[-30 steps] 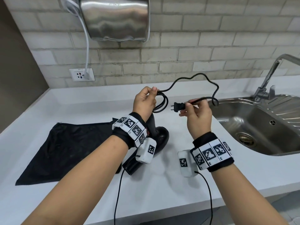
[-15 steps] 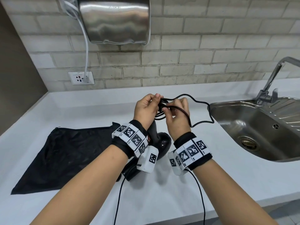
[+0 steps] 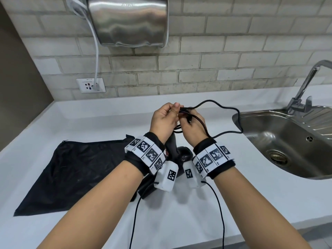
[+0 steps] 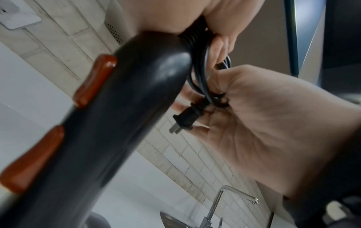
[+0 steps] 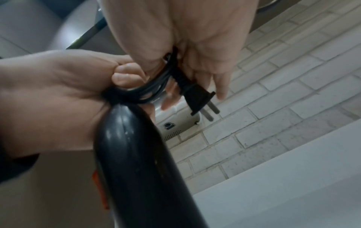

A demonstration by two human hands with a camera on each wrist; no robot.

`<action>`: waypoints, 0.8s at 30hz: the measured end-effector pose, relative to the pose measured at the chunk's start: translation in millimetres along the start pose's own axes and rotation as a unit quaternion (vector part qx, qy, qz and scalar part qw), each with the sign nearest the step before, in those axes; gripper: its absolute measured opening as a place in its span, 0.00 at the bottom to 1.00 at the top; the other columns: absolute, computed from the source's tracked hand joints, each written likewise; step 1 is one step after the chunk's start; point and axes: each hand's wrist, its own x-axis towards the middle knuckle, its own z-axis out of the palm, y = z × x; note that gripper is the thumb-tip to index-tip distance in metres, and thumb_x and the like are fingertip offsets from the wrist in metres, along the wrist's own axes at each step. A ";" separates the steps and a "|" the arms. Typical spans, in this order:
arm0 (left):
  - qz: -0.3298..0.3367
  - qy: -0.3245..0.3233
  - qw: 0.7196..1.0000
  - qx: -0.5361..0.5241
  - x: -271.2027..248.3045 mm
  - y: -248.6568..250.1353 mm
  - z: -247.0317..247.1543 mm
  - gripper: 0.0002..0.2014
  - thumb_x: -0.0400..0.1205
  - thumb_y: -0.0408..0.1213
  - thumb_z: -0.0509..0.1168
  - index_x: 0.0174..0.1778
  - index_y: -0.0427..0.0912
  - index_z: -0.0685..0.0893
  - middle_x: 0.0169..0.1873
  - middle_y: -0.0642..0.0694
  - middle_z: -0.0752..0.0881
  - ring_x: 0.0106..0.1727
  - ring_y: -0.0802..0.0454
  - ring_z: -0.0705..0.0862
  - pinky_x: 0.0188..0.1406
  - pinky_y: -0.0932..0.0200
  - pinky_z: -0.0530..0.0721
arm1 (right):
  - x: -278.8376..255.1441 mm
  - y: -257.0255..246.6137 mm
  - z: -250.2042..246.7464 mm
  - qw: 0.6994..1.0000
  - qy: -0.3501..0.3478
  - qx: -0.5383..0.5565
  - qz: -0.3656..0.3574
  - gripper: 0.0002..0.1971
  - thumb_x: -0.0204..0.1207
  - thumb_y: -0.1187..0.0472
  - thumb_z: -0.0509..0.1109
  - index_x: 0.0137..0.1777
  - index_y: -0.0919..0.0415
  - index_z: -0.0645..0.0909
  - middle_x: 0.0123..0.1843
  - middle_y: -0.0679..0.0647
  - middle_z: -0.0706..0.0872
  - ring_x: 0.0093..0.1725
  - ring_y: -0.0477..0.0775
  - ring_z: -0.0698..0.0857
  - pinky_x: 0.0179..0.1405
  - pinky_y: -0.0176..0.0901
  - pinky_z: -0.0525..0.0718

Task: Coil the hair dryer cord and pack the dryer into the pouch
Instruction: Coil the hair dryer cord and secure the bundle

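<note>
Pouch (image 3: 75,169) of black fabric lies flat on the left part of the white countertop (image 3: 251,203), its right corner reaching under the left wrist. On the wall behind, a white socket (image 3: 90,85) has one white cable plugged in, and this cable goes up to the steel hand dryer (image 3: 129,20) that is mounted on the pale brick tiles. At the right side a stainless sink (image 3: 287,141) is set into the counter, with a chrome faucet (image 3: 305,88) at its back edge. The counter is smooth and glossy, and a brown wall closes the left side of the room. In the middle the black hair dryer (image 3: 181,155) stands with its body on the counter and its handle pointing up between the two wrists; the wristbands hide most of it in the head view. The left hand (image 3: 164,121) is curled around the top of the handle and pinches several coiled loops of the black cord (image 3: 224,108) against it. The right hand (image 3: 193,130) is just beside it, touching it, and its fingers are closed on the end of the cord near the plug (image 4: 186,118), whose two prongs stick out free. One loose loop of the cord still hangs to the right, over the edge of the sink.
</note>
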 end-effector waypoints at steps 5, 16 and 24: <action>0.004 0.006 1.000 0.010 2.6 0.0 -2.9 0.12 0.84 0.36 0.56 0.36 0.39 0.78 0.10 0.58 0.66 0.13 0.64 0.61 0.15 0.73 0.62 | -2.0 10.7 -15.6 0.991 -0.090 -0.089 -0.043 0.04 0.80 0.59 0.59 0.46 0.57 0.74 0.37 0.55 0.79 0.34 0.51 0.75 0.30 0.32 0.71; -0.097 -0.077 0.990 0.069 12.6 16.7 -11.3 0.14 0.87 0.39 0.51 0.35 0.44 0.72 0.11 0.57 0.72 0.15 0.63 0.70 0.19 0.75 0.69 | -24.0 78.1 -61.7 0.925 -0.149 -0.332 0.106 0.16 0.83 0.54 0.52 0.40 0.60 0.76 0.41 0.63 0.83 0.49 0.65 0.82 0.46 0.49 0.77; -0.102 0.036 0.994 -0.024 8.7 18.9 -8.4 0.14 0.87 0.39 0.50 0.39 0.44 0.76 0.09 0.59 0.68 0.13 0.63 0.64 0.19 0.70 0.61 | -42.0 114.1 -63.1 0.786 -0.266 -0.496 0.254 0.17 0.81 0.55 0.55 0.60 0.63 0.78 0.65 0.61 0.82 0.64 0.61 0.79 0.63 0.48 0.76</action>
